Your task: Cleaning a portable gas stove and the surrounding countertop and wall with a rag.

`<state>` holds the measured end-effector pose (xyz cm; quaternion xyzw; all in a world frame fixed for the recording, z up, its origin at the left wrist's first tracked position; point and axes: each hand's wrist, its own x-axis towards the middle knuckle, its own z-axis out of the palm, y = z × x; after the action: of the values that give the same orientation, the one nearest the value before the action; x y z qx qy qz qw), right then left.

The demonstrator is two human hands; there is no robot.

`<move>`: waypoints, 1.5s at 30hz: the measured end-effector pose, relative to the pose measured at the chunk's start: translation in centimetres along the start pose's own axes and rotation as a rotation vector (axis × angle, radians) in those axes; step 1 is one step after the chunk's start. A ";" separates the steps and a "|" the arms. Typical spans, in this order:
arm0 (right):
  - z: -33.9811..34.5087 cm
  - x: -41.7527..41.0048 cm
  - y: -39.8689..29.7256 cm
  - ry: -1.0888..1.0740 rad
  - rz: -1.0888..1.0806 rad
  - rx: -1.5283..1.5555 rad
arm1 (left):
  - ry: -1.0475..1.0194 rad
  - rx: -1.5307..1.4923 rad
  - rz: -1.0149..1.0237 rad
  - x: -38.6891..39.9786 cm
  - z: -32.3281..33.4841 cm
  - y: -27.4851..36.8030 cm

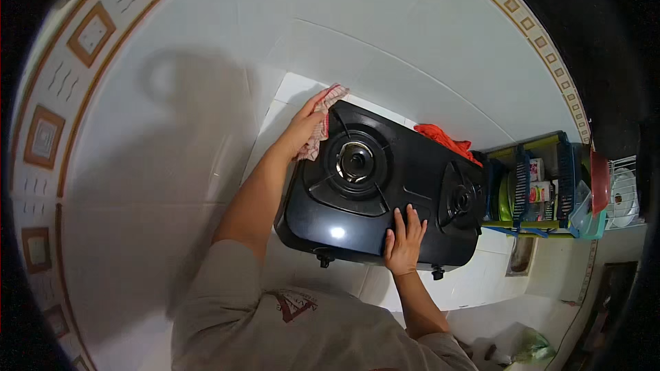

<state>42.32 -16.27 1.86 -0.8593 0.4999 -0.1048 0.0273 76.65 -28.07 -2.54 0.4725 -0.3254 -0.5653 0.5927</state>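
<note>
A black two-burner gas stove (371, 237) stands on a white tiled counter (379, 283). At its far left corner my left hand (303, 126) grips a red-and-white checked cloth (313, 147), which lies against the stove's left edge. My right hand (405, 242) rests with spread fingers on the front part of the stove top, between the left burner (356, 161) and the right burner (460, 198). Two black knobs, a left knob (324, 260) and a right knob (438, 273), stick out at the front.
A bright orange-red cloth (446, 139) lies behind the stove by the tiled wall (412, 26). To the right stands a plastic rack (546, 224) of dishes and containers, with a red bowl (599, 183) and a white wire rack (621, 165) beyond. A green plastic bag (533, 345) sits low at right.
</note>
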 end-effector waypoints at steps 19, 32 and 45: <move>0.6 0.0 0.3 0.088 -0.007 0.017 | 0.233 0.027 -0.303 -19.5 1.7 -2.7; 1.4 -0.9 2.2 0.239 -0.068 0.207 | 0.430 1.239 0.391 -24.6 7.3 -7.6; -2.2 -7.4 3.0 0.418 0.057 1.005 | -0.193 0.942 -0.091 -19.4 26.7 -7.3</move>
<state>35.74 -11.20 2.43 -0.6873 0.4063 -0.4988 0.3374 46.53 -13.56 2.65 0.6487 -0.5786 -0.4229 0.2560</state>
